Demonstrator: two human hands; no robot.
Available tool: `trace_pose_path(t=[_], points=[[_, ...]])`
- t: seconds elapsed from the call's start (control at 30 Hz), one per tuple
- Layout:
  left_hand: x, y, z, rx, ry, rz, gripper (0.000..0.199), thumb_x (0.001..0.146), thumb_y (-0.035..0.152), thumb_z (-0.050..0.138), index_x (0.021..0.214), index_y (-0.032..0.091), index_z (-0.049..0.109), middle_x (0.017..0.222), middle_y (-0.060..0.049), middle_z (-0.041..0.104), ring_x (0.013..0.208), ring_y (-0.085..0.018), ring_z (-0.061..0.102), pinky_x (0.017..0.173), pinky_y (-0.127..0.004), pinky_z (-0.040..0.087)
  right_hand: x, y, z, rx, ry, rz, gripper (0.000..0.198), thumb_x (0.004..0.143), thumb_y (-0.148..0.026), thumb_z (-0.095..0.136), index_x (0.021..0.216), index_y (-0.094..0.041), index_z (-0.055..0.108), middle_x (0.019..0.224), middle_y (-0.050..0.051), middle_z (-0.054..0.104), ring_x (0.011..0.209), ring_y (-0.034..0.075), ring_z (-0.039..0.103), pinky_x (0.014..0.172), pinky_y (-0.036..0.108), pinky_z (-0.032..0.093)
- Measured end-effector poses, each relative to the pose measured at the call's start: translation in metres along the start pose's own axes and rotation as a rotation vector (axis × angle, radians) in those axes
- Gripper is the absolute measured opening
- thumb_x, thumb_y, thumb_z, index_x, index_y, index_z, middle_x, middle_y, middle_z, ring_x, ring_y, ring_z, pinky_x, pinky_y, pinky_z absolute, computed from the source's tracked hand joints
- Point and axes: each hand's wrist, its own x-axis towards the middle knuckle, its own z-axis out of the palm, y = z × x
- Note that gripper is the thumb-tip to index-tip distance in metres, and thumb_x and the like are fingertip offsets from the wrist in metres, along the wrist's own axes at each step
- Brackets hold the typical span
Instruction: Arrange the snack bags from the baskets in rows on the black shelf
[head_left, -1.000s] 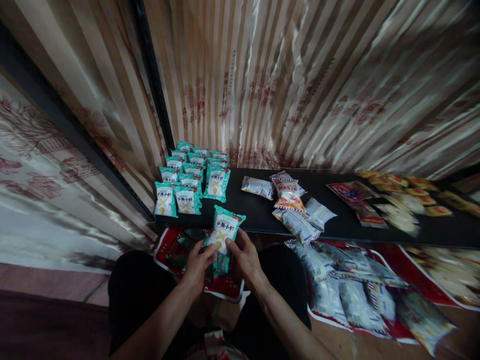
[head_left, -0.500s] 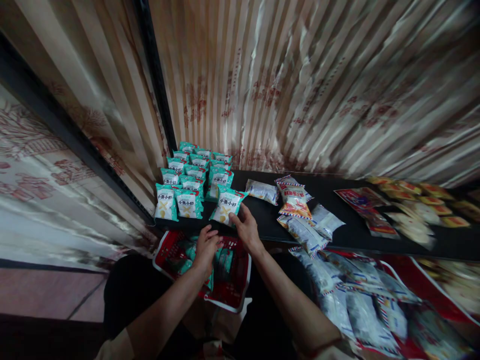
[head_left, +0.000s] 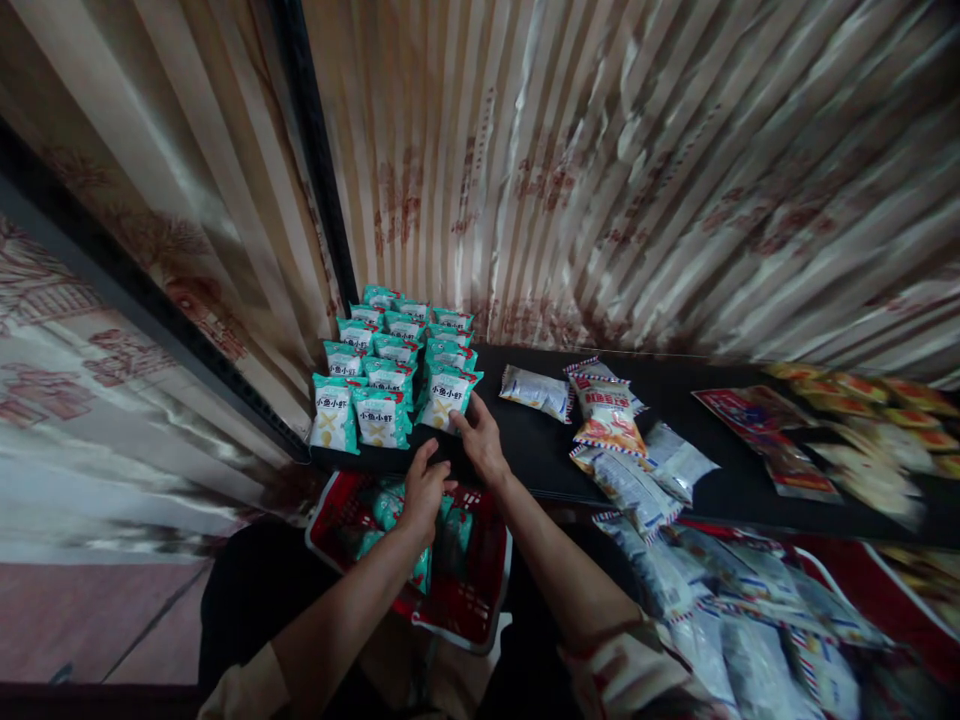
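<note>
A teal and white snack bag [head_left: 446,400] stands upright at the front of the right-hand row on the black shelf [head_left: 517,450]. My right hand [head_left: 481,440] grips its lower right edge between thumb and fingers. Beside it, several matching snack bags [head_left: 382,420] stand in rows, one behind another. My left hand [head_left: 427,487] is above the red basket [head_left: 480,590], fingers apart and holding nothing. Inside that basket lie more teal snack bags [head_left: 455,540], partly covered by my left hand and forearm.
Silver and orange snack bags [head_left: 607,415] lie loosely on the shelf to the right, with flat red packets [head_left: 772,440] farther along. Below the shelf's edge, several silver bags [head_left: 750,590] fill another red container. A dark metal post [head_left: 319,150] rises at the left, before a curtain [head_left: 555,170].
My right hand has moved the snack bag back and left into line with the right-hand row. My left hand stays over the basket. The view has shifted slightly.
</note>
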Motion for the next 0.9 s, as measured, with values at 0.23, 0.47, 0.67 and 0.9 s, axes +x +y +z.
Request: trace_pose_path(t=[0.23,0.47,0.67,0.9], points=[[0.01,0.01,0.0,0.092,-0.04,0.125,0.058,0.067,0.009,0.056,0.123,0.025,0.052,0.141,-0.01,0.04,0.115,-0.025,0.052,0.068,-0.023,0.052,0.008,0.001,0.002,-0.134,0.019,-0.001,0.059,0.074,-0.033,0.063,0.13,-0.022,0.049,0.119,0.004,0.063,0.109,0.022,0.057,0.097,0.038,0.044],[0.016,0.008,-0.001,0.145,-0.043,0.196,0.058,0.066,0.007,0.052,0.121,0.025,0.054,0.15,-0.004,0.024,0.117,-0.026,0.049,0.065,-0.022,0.053,0.011,0.007,0.0,-0.23,0.049,-0.02,0.062,0.076,-0.032,0.063,0.134,-0.022,0.043,0.123,0.005,0.06,0.113,0.022,0.055,0.098,0.039,0.043],[0.017,0.004,-0.001,0.156,-0.07,0.186,0.063,0.067,0.007,0.05,0.127,0.025,0.049,0.152,-0.005,0.021,0.12,-0.027,0.047,0.066,-0.023,0.053,0.011,0.006,0.001,-0.254,0.024,-0.029,0.06,0.076,-0.034,0.061,0.134,-0.024,0.044,0.123,0.004,0.061,0.117,0.023,0.053,0.1,0.04,0.041],[0.017,0.003,-0.002,0.146,-0.083,0.184,0.065,0.066,0.008,0.052,0.128,0.026,0.048,0.152,-0.006,0.022,0.122,-0.028,0.046,0.066,-0.023,0.053,0.002,0.0,0.003,-0.278,0.038,-0.041,0.066,0.075,-0.035,0.062,0.136,-0.023,0.041,0.126,0.005,0.058,0.118,0.023,0.051,0.1,0.04,0.041]])
